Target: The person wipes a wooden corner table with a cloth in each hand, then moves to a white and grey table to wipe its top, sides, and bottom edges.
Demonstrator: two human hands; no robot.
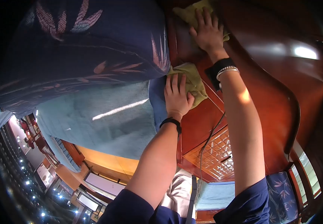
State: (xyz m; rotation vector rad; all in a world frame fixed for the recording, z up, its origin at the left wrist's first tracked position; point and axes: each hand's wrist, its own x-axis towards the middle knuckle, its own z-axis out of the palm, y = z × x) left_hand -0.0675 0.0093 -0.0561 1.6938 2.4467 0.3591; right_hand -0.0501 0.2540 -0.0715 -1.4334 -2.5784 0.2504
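Sleeves (139, 209) at bottom edge: dark blue, short, both forearms bare and reaching up-frame.

Left hand (177, 95): palm flat on a cloth (195, 84), yellow-green, fingers together and extended, not curled around anything. It presses on the cloth, no grip. Black band (172, 122) on that wrist. Cloth sits on the wood armrest (202, 123), right at the edge where the cushion meets the frame; hand partly overlaps the cushion edge.

Right hand (207, 31): further out, also flat, fingers slightly spread, pressed down on a second cloth (187, 13) of the same colour. Again not clamped, just palm-on. Wrist carries a black strap (216, 71) plus a beaded bracelet (226, 70). A thin dark cable (210, 136) runs from that wrist down along the forearm.

Second cloth lies on the same wood rail, near the top of frame, beside the dark blue cushion.

Surroundings:
- Seat cushion (105, 119), light blue, left of the left hand, touching the wood.
- Back cushion (79, 52), dark blue with pink leaf print, above it.
- Wood frame (273, 97), reddish, glossy, curved, with glare spots upper right.
- Carved lattice panel (215, 151) between the forearms.
- Another blue leaf-print cushion (281, 196) lower right.

Left edge: blurry room with small lights, too distorted to resolve.
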